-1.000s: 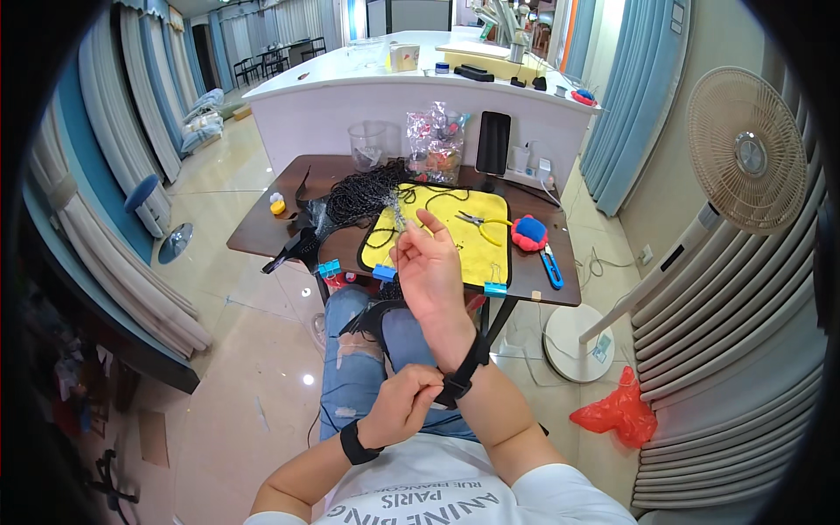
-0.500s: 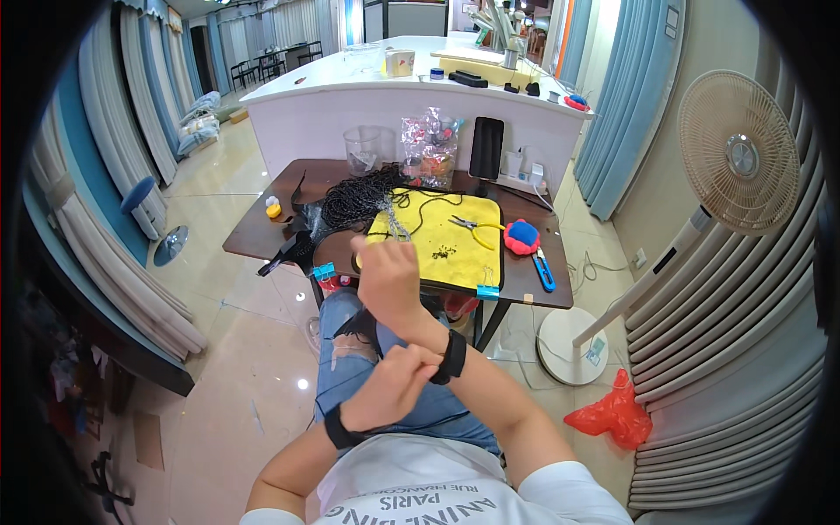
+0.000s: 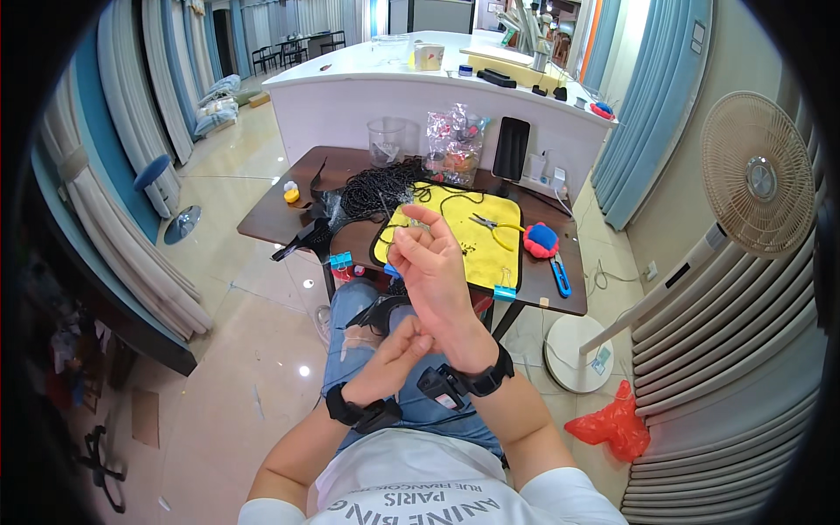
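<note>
My right hand (image 3: 433, 267) is raised over the near edge of the yellow cloth mat (image 3: 481, 267), palm turned up, index finger stretched out and the others loosely curled, with nothing visible in it. Beside its wrist is my left hand (image 3: 398, 354), thumb and fingers pressed together; whatever they pinch is hidden. Black bands circle both wrists: the left band (image 3: 341, 404) and the right band (image 3: 496, 374), each with a small black device. A bundle of thin black braided strands (image 3: 372, 191) lies behind the hands. Pliers with yellow handles (image 3: 499, 234) and small black bits (image 3: 468, 249) rest on the mat.
A red-and-blue pincushion (image 3: 542, 240) and a blue cutter (image 3: 561, 278) lie to the right on the brown table (image 3: 271, 223). Blue binder clips (image 3: 505, 292) grip the edge. Behind stand a clear cup (image 3: 386, 144), plastic bags (image 3: 455, 144) and a dark phone (image 3: 512, 149). A fan (image 3: 759, 171) stands right.
My right hand has turned from back-up to palm-up, its index finger now extended. My left hand has come off the right wristband to the side of the wrist. The view has shifted slightly.
</note>
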